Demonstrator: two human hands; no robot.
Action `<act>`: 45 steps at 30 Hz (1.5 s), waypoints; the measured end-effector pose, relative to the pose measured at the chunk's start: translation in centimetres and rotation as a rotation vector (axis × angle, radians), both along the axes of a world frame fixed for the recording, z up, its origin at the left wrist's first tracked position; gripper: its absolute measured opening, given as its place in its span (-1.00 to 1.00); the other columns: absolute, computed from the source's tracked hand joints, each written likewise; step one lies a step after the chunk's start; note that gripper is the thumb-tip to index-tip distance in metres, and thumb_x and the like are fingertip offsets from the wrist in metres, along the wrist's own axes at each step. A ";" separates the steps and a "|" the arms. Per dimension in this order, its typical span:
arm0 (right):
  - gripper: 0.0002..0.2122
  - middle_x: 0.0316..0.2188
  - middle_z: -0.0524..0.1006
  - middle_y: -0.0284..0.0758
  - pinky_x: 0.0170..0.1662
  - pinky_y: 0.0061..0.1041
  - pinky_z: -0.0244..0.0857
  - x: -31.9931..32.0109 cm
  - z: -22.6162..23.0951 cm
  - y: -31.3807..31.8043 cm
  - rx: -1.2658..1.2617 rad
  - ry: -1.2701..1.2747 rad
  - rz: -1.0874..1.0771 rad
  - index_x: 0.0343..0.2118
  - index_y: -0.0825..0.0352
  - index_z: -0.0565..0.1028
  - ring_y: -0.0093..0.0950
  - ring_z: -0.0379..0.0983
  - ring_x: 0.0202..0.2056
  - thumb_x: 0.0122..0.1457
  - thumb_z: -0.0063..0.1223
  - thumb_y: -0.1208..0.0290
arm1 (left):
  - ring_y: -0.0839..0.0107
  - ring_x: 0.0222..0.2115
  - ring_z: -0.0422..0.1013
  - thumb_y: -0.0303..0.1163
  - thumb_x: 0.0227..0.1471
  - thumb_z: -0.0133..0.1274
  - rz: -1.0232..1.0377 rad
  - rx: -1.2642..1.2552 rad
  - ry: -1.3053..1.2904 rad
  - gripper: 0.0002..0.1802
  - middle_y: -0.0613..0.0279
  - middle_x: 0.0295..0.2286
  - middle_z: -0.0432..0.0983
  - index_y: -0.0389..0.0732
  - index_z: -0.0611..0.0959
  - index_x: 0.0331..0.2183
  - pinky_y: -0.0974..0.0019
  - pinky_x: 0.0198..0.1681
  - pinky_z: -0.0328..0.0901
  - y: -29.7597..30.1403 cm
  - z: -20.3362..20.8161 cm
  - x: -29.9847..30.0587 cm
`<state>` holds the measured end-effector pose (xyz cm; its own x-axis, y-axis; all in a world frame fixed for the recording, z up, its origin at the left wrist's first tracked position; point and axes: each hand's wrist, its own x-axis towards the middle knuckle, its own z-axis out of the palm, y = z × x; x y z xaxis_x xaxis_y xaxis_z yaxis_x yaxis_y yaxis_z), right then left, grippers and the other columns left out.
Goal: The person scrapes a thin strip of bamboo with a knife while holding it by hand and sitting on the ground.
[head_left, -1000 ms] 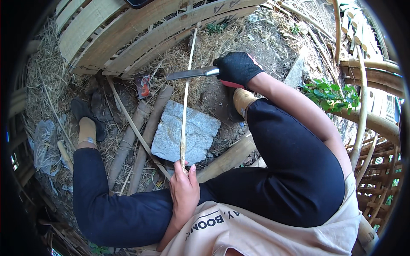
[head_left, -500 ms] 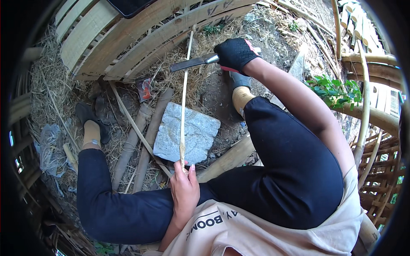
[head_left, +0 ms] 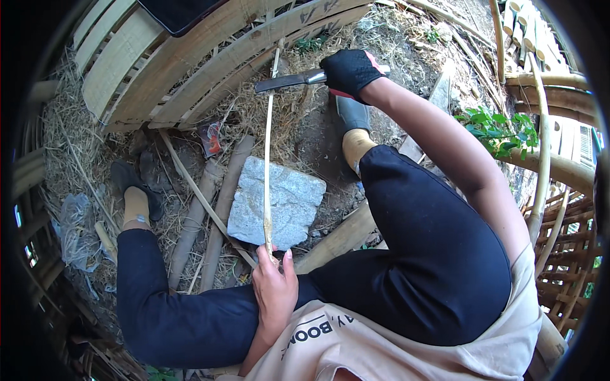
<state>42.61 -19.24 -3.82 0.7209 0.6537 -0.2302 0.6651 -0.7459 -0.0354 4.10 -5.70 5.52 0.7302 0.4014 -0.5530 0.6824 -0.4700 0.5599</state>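
A long, thin bamboo strip [head_left: 267, 159] runs from my lap toward the wooden slats ahead. My left hand [head_left: 275, 282] is closed round its near end, thumb and fingers gripping it above my thigh. My right hand [head_left: 351, 74], in a black glove with red on it, is wrapped round the metal-collared handle of a broad-bladed knife [head_left: 279, 83]. The blade lies across the strip near its far end, pointing left. Beneath the strip's near half, a pale, rough stone block [head_left: 295, 197] rests on the ground between my legs.
Bamboo poles [head_left: 197, 216] lie left of the stone. A slatted bamboo panel [head_left: 210, 63] stands ahead, with a dark flat object [head_left: 181, 14] on top. A crumpled clear plastic bag [head_left: 79, 232] lies at left. Green leaves [head_left: 502, 133] and cut bamboo [head_left: 532, 38] are at right.
The knife has shifted slightly farther away along the bamboo strip, and its blade lies a little more level. My left hand keeps its grip at the near end.
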 end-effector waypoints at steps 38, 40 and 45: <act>-0.88 -0.51 0.59 -0.26 -0.38 -0.15 0.43 -4.8 1.5 3.4 0.132 0.128 0.476 -0.40 0.18 0.54 -0.17 0.59 -0.41 -0.06 0.13 0.40 | -0.03 -0.55 0.49 -0.45 0.22 0.03 -0.017 -0.039 -0.077 -0.81 -0.09 -0.57 0.49 -0.32 0.44 -0.17 0.04 -0.47 0.28 0.8 -0.7 -2.1; -0.88 -0.50 0.59 -0.26 -0.38 -0.16 0.43 -4.9 1.5 3.4 0.137 0.121 0.492 -0.40 0.18 0.54 -0.18 0.59 -0.41 -0.05 0.13 0.39 | -0.11 -0.50 0.49 -0.44 0.23 0.02 -0.042 0.018 -0.082 -0.77 -0.16 -0.52 0.50 -0.34 0.42 -0.13 -0.02 -0.43 0.28 0.6 -0.6 -2.2; -0.88 -0.51 0.58 -0.26 -0.37 -0.17 0.43 -5.2 1.6 3.4 0.147 0.123 0.458 -0.39 0.17 0.54 -0.18 0.60 -0.41 -0.04 0.16 0.39 | -0.32 -0.34 0.46 -0.39 0.24 0.01 -0.074 0.110 0.013 -0.62 -0.36 -0.37 0.50 -0.41 0.36 -0.01 -0.16 -0.30 0.29 0.1 0.3 -1.9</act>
<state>37.40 -15.84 -2.20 0.3254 0.9289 -0.1768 0.9076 -0.3592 -0.2172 2.21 -5.62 5.77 0.7532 0.4053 -0.5181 0.6502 -0.5777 0.4935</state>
